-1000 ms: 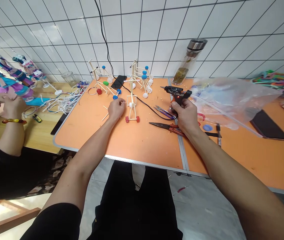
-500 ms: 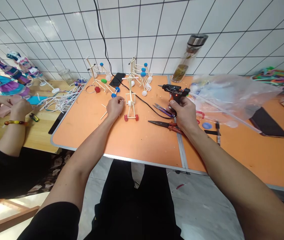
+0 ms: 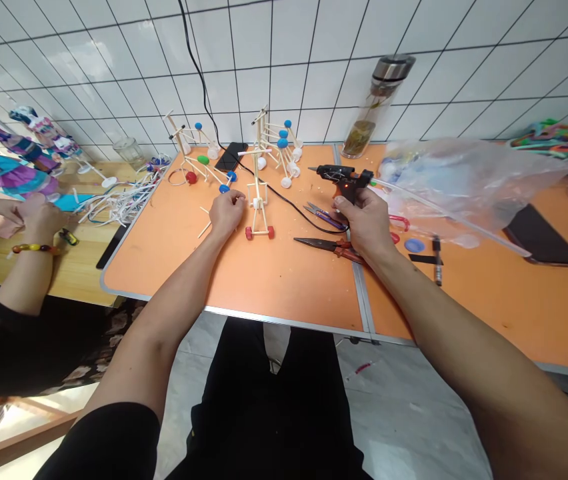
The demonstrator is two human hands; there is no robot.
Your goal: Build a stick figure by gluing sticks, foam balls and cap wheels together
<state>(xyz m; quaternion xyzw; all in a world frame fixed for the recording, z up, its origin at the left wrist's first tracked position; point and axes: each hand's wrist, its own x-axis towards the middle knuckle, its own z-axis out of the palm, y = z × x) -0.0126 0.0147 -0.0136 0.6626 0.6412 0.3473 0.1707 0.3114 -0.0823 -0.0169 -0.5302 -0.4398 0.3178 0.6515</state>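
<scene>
My right hand (image 3: 370,223) is wrapped round the grip of a black hot glue gun (image 3: 341,177) with a small red light; its nozzle points left and a long white glue stick (image 3: 444,217) trails from its back. My left hand (image 3: 227,215) rests on the orange table with its fingers curled together. What they hold, if anything, is hidden. Just right of those fingertips stands a small wooden-stick model (image 3: 259,207) with red wheels at its near end. I cannot tell whether the fingers touch it. Thin loose sticks (image 3: 205,227) lie left of my left hand.
Pliers (image 3: 328,247) and thread snips (image 3: 324,215) lie beside my right hand. Behind are more stick models (image 3: 279,143), a phone (image 3: 232,157), a black cord (image 3: 284,200) and a glass bottle (image 3: 377,107). A plastic bag (image 3: 464,180) lies right. Another person's hands (image 3: 39,217) work at left.
The view has shifted slightly. The glue gun has been raised a little and moved slightly left in my right hand. My left hand stays beside the stick model.
</scene>
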